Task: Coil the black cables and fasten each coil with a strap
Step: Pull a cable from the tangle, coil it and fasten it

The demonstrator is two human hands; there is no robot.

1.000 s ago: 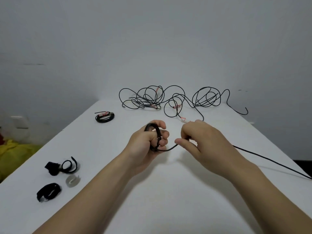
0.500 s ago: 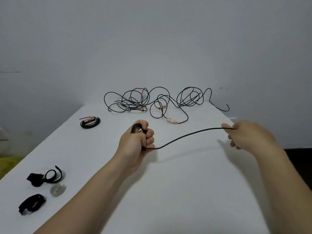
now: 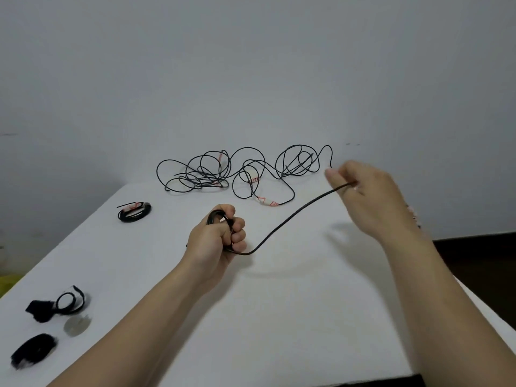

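Black cable [image 3: 290, 216] is spanning the middle of the counter [image 3: 279, 317]: left hand [image 3: 217, 241] is clenching a coil [image 3: 215, 218], right hand [image 3: 365, 188] is pinching slack near the far right corner; next, probably, looping it onto the coil.

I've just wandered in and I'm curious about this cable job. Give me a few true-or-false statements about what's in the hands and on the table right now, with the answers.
1. The left hand grips a small coil of black cable. True.
2. The right hand rests flat on the table. False: it is raised and pinches the cable that runs from the coil.
3. A tangle of loose black cable lies at the table's far end. True.
4. The second coil sits on top of the tangle. False: it lies apart, left of the tangle.
5. Black straps lie near the table's left edge. True.
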